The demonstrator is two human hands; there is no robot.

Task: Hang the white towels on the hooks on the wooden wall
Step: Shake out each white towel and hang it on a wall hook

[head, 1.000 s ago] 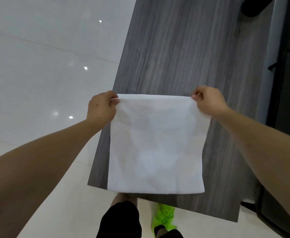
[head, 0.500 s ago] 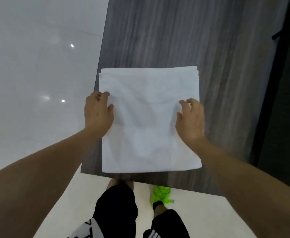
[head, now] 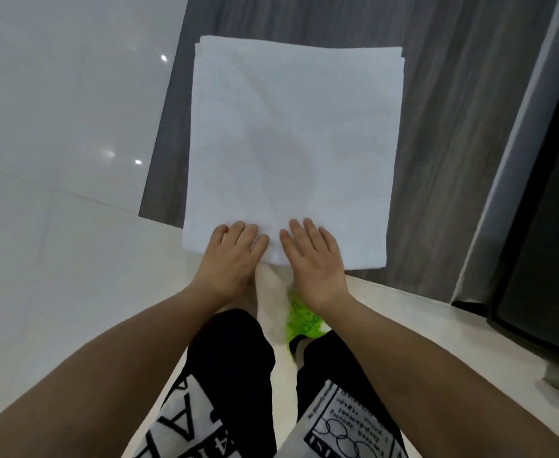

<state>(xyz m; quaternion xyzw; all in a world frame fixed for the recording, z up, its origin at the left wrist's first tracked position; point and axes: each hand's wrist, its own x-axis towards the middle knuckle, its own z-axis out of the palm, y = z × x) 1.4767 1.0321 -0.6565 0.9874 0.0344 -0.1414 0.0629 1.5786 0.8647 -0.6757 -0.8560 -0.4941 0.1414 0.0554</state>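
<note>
Head view: both palms lie flat on the near edge of a folded square white towel [head: 291, 143].
Left hand [head: 233, 259] and right hand [head: 314, 262] press with straight fingers, side by side, gripping nothing; the towel rests on a dark grey wood-grain surface [head: 437, 127], a bright green shoe [head: 304, 322] below.

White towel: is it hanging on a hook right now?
No, the white towel lies flat on the grey wooden surface under both hands.

White towel [head: 291, 143], folded square, lying flat on grey wooden surface [head: 437, 127], layered edges at 12 o'clock.
</note>
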